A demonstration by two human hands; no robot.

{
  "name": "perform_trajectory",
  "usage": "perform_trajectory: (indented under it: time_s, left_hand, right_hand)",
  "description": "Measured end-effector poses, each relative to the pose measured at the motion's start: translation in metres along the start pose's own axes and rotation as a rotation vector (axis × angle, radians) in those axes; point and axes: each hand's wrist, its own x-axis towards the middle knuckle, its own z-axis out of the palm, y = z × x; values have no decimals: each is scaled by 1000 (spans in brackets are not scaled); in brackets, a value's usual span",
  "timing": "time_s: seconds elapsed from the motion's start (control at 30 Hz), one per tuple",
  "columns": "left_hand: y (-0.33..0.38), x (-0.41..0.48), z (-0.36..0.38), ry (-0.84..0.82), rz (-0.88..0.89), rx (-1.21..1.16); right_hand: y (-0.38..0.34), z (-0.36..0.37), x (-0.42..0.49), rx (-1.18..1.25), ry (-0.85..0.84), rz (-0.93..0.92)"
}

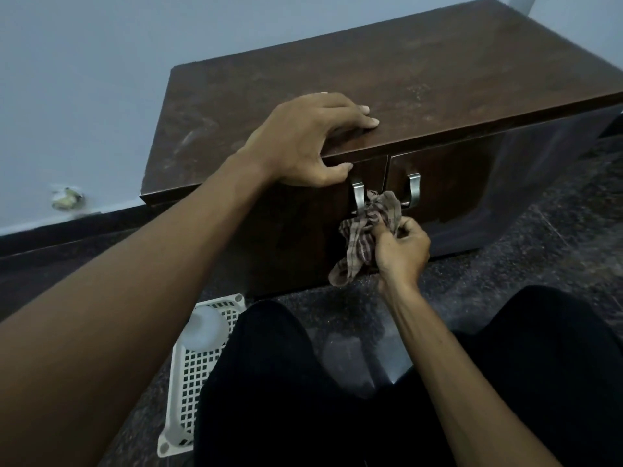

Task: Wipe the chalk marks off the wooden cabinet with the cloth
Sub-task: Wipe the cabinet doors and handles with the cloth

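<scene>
Against cabinet front, R hand bunches cloth to scrub; L hand spread on top, prob. bracing.

Crumpled checked cloth against dark cabinet

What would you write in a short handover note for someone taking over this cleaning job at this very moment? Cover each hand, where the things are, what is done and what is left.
Left hand: rests on the front edge of the dark brown wooden cabinet, fingers flat on its top, holding nothing.
Right hand: grips the bunched brown checked cloth against the cabinet front, between and below the two curved metal handles.
Done: the doors near the cloth show no clear chalk.
Left: pale smudges on the top, mostly towards its left side; probably wipe those next.
</scene>
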Motion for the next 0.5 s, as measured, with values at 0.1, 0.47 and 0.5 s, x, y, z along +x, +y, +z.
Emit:
perform_trajectory:
  time_s: [0.1, 0.47, 0.5]
  left_hand:
    - [0, 0, 0, -23, -2, 23]
    - [-6, -6, 7, 57, 43, 143]
    - [-7, -5, 8, 67, 39, 152]
  right_hand:
    - [4, -2, 0, -61, 2, -83]
    - [11, -13, -22, 44, 118, -195]
    - [1, -10, -23, 68, 135, -281]
